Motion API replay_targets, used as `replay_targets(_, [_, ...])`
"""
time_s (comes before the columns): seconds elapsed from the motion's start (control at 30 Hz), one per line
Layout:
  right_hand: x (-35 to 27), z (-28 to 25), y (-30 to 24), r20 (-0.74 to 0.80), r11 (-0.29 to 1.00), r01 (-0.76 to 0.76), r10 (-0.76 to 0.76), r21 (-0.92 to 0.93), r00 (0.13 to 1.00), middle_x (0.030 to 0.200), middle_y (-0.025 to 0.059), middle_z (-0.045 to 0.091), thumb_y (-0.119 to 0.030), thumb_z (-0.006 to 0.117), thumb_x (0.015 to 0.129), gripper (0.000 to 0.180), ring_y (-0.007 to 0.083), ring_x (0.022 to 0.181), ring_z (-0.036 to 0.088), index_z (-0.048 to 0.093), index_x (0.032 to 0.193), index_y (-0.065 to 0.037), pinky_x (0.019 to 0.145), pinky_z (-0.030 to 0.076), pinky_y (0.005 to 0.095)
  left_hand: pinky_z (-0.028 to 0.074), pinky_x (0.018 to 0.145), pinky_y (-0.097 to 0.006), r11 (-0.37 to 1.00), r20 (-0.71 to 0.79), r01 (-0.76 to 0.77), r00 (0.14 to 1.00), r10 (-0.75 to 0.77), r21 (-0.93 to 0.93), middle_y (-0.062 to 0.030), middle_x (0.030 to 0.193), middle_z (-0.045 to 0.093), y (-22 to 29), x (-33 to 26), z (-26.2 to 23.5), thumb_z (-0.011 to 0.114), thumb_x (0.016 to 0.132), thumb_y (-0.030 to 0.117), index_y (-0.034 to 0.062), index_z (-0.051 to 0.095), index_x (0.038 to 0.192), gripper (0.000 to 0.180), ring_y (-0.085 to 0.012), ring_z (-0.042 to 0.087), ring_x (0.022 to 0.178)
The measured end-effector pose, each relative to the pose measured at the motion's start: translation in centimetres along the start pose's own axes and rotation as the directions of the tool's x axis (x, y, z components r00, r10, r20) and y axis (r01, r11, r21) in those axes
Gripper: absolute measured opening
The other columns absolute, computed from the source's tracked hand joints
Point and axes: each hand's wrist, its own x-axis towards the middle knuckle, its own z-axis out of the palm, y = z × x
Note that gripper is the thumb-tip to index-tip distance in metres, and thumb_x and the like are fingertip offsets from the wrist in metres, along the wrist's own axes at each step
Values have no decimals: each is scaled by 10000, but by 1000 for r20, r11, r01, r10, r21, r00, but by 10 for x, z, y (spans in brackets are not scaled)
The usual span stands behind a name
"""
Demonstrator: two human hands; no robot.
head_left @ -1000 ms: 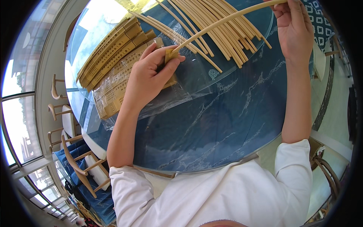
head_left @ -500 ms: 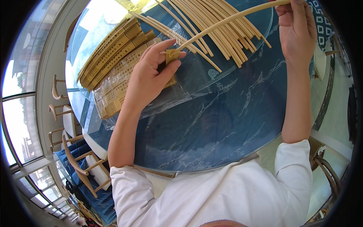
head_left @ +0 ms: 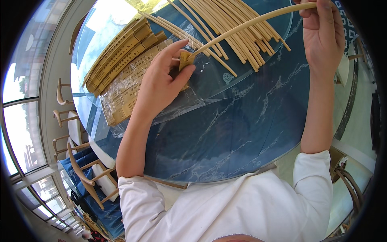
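One round blue table, veined in white, is spread across the middle of the frame. At upper centre, a bundle of pale sticks is laid out bare; well over a dozen are seen, an exact count being prevented by overlap, with about four separate sticks set to its left. At upper left, gold paper sleeves are kept in two groups, one loose stack and one pack partly covered by clear plastic; the sleeves cannot be counted singly. One held stick is stretched from upper right to left of centre. Its far end is gripped by the right hand; by the left hand, one small sleeve is pinched at its lower tip. Only this pair is judged partly joined, though insertion cannot be confirmed; the remaining sticks and sleeves are left apart.
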Motion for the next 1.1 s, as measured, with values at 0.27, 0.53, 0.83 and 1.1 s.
replay_targets(0.27, [-4,9,-5,-129,994,-94,87,-51,988,856,22,658,-264,540,1147,238,151,908,698,638,1005,-100,896,549,312,608,908,-356,945,77,-267,963,257,187,-104,1235,728,4,1,1,761,958,-8,102,578,1477,561,-186,731,1095])
replay_targets(0.53, [-7,7,8,-217,978,-204,208,40,954,859,30,671,-236,552,1140,222,162,925,727,664,1026,-82,830,562,282,605,900,-319,986,43,-90,994,97,-140,-110,1193,751,7,-2,-1,777,981,90,88,583,1452,510,-189,759,951])
replay_targets(0.83, [-6,2,15,-222,882,-422,463,209,858,922,36,703,-222,579,1124,192,180,937,743,676,1053,-71,885,592,316,521,1086,-438,938,-113,-262,950,292,227,-65,1063,785,9,5,-10,779,971,100,71,677,1063,140,-204,763,959])
replay_targets(1.1, [-12,12,16,-79,816,-493,537,302,840,958,37,708,-210,576,1121,189,154,937,716,677,1070,-59,900,575,312,446,1145,-474,794,-196,-354,844,499,493,-27,1078,786,21,8,-13,798,933,95,108,690,1016,137,-212,741,998])
